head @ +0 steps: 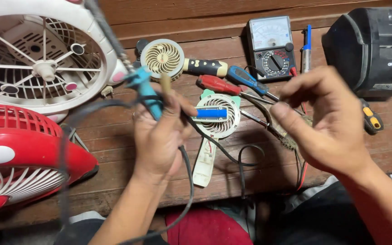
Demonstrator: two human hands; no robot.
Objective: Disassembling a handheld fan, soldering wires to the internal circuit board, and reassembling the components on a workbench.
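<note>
My left hand point(159, 136) is shut around a soldering iron with a blue handle point(147, 93), its metal shaft pointing up and left and its black cord point(188, 177) trailing down. My right hand point(327, 122) is raised over the wooden table point(114, 136), fingers pinched together near thin wires; what it pinches is too small to tell. Between the hands lies an opened white handheld fan point(214, 120) with a blue battery point(212, 113) across its round grille.
A white fan housing point(37, 54) sits top left and a red fan point(19, 154) lies at the left edge. A round cream fan part point(162, 57), red and blue screwdrivers point(232, 81), an analog multimeter point(271, 45) and a black helmet-like case point(373, 45) lie behind.
</note>
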